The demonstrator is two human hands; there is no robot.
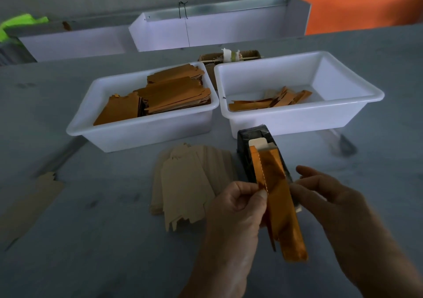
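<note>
A long orange-gold folded card sleeve (278, 197) is held up over a black block (258, 137) on the grey table. My left hand (238, 203) pinches its left flap between thumb and fingers. My right hand (325, 194) touches the sleeve's right edge, its fingers loosely curved; how firmly it holds is unclear. A cream tab (259, 143) shows at the sleeve's top end. A fanned stack of beige flat card blanks (190, 183) lies on the table just left of my hands.
Two white plastic tubs stand behind: the left tub (142, 132) holds a pile of orange card blanks, the right tub (302, 114) holds a few orange strips. One beige blank (29, 203) lies at far left. White trays (206, 32) line the back.
</note>
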